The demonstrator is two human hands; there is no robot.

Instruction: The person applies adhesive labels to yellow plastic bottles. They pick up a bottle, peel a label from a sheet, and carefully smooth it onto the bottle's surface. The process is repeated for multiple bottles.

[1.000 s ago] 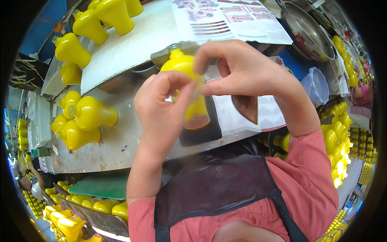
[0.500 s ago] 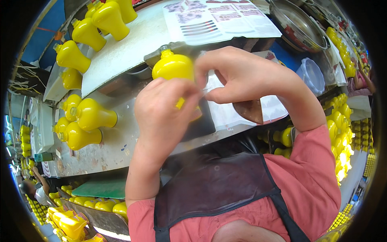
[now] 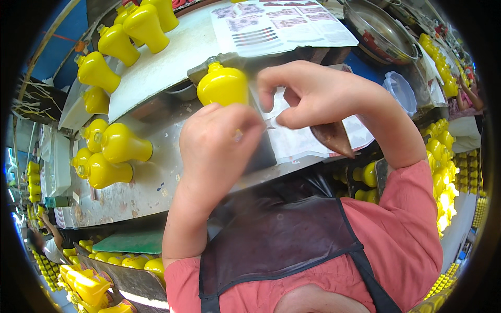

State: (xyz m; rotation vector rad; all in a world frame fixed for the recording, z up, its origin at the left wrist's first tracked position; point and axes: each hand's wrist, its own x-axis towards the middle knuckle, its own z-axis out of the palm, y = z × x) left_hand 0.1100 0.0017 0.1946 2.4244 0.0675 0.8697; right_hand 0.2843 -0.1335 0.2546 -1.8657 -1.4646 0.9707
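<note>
A glossy yellow bottle (image 3: 223, 86) with a clear neck stands at the middle of the bench, its lower part hidden by my left hand (image 3: 216, 138). The fingers of that hand are curled together just in front of the bottle; whatever they pinch is blurred and too small to name. To the right of the bottle, my right hand (image 3: 313, 96) has its thumb and forefinger parted. From under its palm sticks out a brown wedge-shaped piece (image 3: 333, 139), apparently held by the other fingers. White printed sheets (image 3: 297, 146) lie beneath this hand.
Several yellow bottles (image 3: 125, 143) lie or stand along the left. A white board (image 3: 188, 39) with a printed decal sheet (image 3: 284, 23) is at the back. A metal basin (image 3: 381, 26) and a clear plastic tub (image 3: 401, 94) stand at the right.
My right hand has drawn away to the right from my left hand and the bottle. The brown piece has tilted and shifted right with it. My left hand has moved slightly.
</note>
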